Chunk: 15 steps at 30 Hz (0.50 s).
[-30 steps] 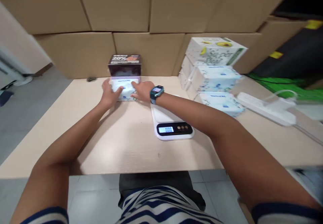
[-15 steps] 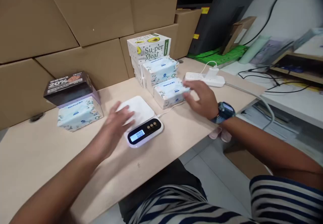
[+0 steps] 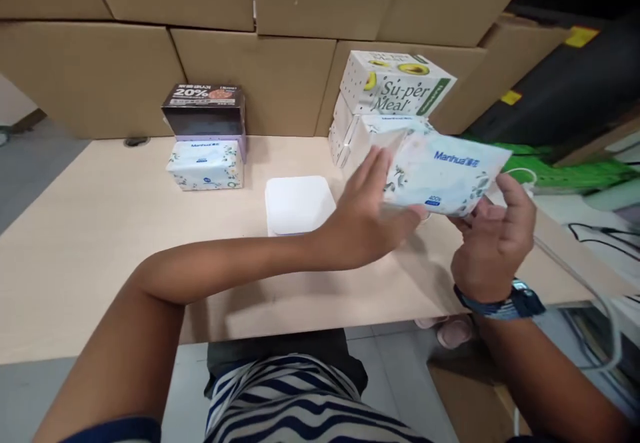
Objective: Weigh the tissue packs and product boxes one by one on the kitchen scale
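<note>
A soft pack of tissues (image 3: 440, 173) with a pale blue floral wrapper is held up above the right part of the table, tilted. My left hand (image 3: 367, 220) grips its left end, thumb along the lower edge. My right hand (image 3: 495, 236), with a watch at the wrist, holds the lower right corner. Left of the hands lies a white digital scale (image 3: 300, 204) with a bare plate; my left forearm and hand hide its display. Behind the held pack, another tissue pack (image 3: 395, 122) stands partly covered beside the white Su-per Meal box (image 3: 400, 86).
At the left, a tissue pack (image 3: 205, 166) sits in front of a dark box (image 3: 203, 110) stacked on a purple one. Large cardboard boxes (image 3: 260, 76) form a wall along the table's back. A grey cable (image 3: 585, 283) loops off the right side.
The front tissue pack at the right has been lifted off the table. My left hand moved from over the scale to the pack's left end. The view turned, showing more of the left side.
</note>
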Each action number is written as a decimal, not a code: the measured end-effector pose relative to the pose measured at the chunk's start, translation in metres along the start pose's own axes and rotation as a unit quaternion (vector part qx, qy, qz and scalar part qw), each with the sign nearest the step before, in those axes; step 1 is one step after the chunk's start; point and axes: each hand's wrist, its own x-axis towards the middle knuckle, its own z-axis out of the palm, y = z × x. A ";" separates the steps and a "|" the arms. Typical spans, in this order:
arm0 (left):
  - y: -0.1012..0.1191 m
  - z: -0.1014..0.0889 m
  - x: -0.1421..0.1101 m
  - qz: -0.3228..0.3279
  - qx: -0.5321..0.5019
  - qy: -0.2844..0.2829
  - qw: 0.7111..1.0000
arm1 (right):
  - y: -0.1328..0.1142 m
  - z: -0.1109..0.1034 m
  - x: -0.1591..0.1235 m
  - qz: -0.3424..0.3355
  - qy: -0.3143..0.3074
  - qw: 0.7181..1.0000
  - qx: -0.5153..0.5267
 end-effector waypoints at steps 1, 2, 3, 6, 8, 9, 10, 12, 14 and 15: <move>0.006 -0.015 -0.013 0.041 0.080 0.025 0.996 | -0.008 0.003 0.002 -0.019 -0.028 0.999 0.030; 0.009 -0.033 -0.025 0.066 0.146 0.050 0.986 | -0.018 0.010 0.004 -0.021 -0.060 0.996 0.058; 0.010 -0.052 -0.036 0.080 0.193 0.077 0.975 | -0.031 0.018 0.007 -0.008 -0.089 0.993 0.080; 0.001 -0.100 -0.057 0.074 0.269 0.140 0.950 | -0.071 0.051 0.019 0.065 -0.151 0.979 0.123; -0.010 -0.117 -0.067 0.028 0.286 0.168 0.943 | -0.091 0.072 0.028 0.092 -0.188 0.966 0.149; -0.016 -0.121 -0.073 0.000 0.292 0.176 0.940 | -0.097 0.080 0.031 0.103 -0.212 0.959 0.154; -0.023 -0.123 -0.079 -0.023 0.298 0.178 0.938 | -0.102 0.087 0.033 0.111 -0.234 0.953 0.155; -0.034 -0.123 -0.090 -0.047 0.310 0.167 0.935 | -0.105 0.096 0.033 0.126 -0.250 0.948 0.152; -0.046 -0.123 -0.098 -0.039 0.316 0.147 0.936 | -0.103 0.100 0.031 0.132 -0.219 0.954 0.157; -0.051 -0.123 -0.101 -0.031 0.317 0.136 0.938 | -0.101 0.100 0.031 0.132 -0.194 0.959 0.160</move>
